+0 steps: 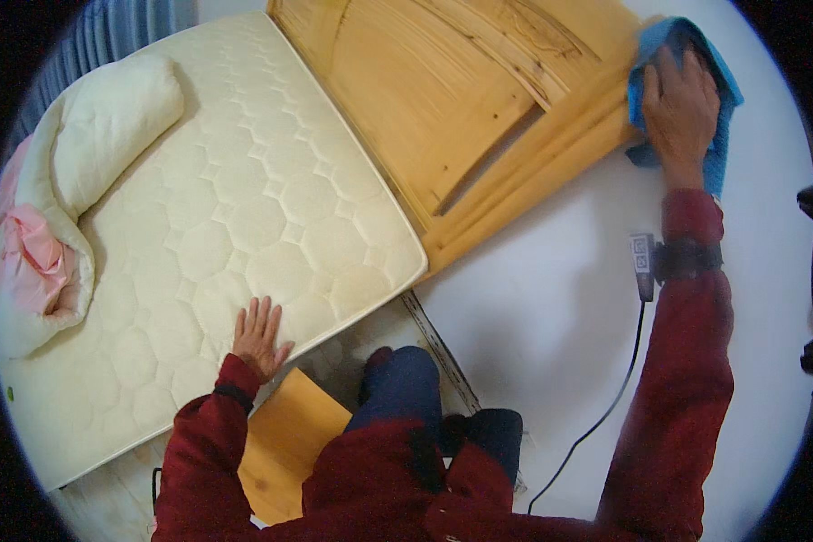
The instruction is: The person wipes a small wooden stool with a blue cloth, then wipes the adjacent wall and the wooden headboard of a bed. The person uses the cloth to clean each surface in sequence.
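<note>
My right hand (682, 117) is stretched out to the far right, holding a blue cloth (719, 154) against the end of the top edge of a wooden headboard (406, 86). Part of the cloth hangs down past my fingers along the white wall. On the cream quilted mattress (217, 199), close to its near edge, my left hand (259, 341) lies flat with its fingers apart. It holds nothing.
A rolled cream quilt (122, 117) and pink fabric (36, 262) lie on the mattress's left side, by a blue curtain (122, 32). A wooden surface (294, 443) stands beside my legs. A black cable (596, 425) runs from a device (642, 262) at my right wrist.
</note>
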Available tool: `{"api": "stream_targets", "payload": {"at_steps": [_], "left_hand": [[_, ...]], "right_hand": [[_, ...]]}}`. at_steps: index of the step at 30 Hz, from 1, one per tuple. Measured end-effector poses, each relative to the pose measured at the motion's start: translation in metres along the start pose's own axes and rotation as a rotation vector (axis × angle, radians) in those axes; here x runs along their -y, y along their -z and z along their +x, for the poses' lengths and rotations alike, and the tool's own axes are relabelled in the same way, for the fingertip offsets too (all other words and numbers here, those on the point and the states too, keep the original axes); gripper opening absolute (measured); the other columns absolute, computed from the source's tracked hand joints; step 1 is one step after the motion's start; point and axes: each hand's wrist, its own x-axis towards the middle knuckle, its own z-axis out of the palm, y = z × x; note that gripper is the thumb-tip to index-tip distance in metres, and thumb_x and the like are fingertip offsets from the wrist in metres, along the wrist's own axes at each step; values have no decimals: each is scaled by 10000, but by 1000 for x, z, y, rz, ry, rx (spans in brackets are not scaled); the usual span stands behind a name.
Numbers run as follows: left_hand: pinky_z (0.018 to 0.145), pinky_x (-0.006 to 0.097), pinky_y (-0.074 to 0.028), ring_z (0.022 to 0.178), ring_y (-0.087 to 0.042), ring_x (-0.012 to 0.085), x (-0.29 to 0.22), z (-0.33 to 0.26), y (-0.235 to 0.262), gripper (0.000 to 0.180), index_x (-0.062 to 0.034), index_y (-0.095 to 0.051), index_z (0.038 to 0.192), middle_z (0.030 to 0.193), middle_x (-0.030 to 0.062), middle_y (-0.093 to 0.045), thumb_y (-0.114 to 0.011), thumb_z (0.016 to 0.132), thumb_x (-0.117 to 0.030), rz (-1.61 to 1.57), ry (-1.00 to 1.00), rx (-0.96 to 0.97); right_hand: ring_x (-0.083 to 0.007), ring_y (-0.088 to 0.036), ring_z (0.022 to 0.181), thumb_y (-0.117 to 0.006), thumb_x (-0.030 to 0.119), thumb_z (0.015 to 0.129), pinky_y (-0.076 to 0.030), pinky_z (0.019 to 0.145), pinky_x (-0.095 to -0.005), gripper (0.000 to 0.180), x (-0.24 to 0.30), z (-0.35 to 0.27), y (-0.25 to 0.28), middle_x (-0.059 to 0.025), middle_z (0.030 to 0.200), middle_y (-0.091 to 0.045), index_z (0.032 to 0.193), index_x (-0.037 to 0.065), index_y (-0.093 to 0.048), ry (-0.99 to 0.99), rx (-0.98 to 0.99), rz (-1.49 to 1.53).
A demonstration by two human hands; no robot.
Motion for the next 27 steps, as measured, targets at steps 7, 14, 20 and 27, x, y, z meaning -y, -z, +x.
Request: {"api": "stream_targets", "payload": {"at_steps": [7, 14, 20, 27], "left_hand": [[1131, 521, -89, 1411, -132, 388, 0, -2, -2, 720, 1, -268, 1431, 1508, 228, -190, -443, 904, -456, -59, -14, -60], [1130, 523, -97, 1403, -154, 394, 2, -4, -4, 728, 12, -289, 1419, 1504, 231, -196, -461, 892, -459, -55, -12, -63], [1117, 538, -119, 1399, -175, 386, 2, -4, -11, 735, -1, -337, 1401, 1496, 215, -228, -511, 854, -461, -39, -32, -161], [1117, 540, -121, 1394, -188, 390, 3, -5, -15, 738, -15, -341, 1405, 1495, 214, -236, -516, 848, -466, -58, -24, -172]], "right_hand": [[-299, -546, 1152, -396, 540, 935, -419, 990, -420, 562, -32, 44, -27, -128, 1303, -539, 1345, 169, -494, -136, 275, 89], [-296, -560, 1134, -406, 621, 894, -410, 992, -387, 639, -65, 68, -48, -119, 1242, -583, 1328, 164, -511, -123, 474, 226], [-332, -537, 1155, -453, 448, 933, -424, 986, -405, 451, -75, 73, -48, -128, 1293, -536, 1325, 227, -485, 94, 509, 358], [-345, -571, 1093, -487, 568, 886, -433, 953, -432, 625, -56, 50, -21, -171, 1190, -599, 1272, 80, -551, -239, 343, 436]]}}
